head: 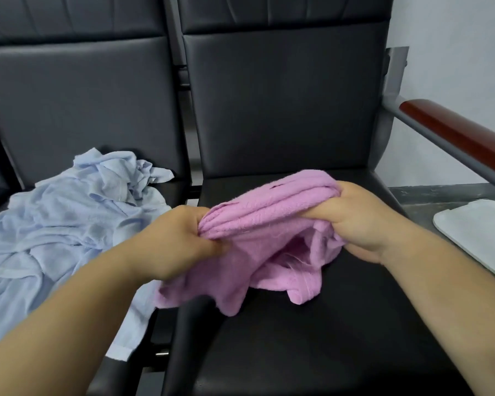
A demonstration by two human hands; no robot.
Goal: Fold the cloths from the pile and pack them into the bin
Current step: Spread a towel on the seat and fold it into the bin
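A pink terry cloth (pixel 269 221) is bunched into several layers above the right black seat (pixel 340 324). My left hand (pixel 180 241) grips its gathered left end in a fist. The cloth's right end is pinched by my right hand (pixel 360 218), thumb on top and fingers underneath. Loose pink folds hang down onto the seat between my hands. On the left seat lies a crumpled light blue cloth (pixel 69 218), spread out and draping over the seat's front edge.
Black padded backrests (pixel 283 104) rise behind both seats. A metal armrest with a reddish wooden top (pixel 463 135) runs along the right. A white lid or tray (pixel 480 232) lies on the grey floor at the right. A black armrest (pixel 189 338) divides the seats near me.
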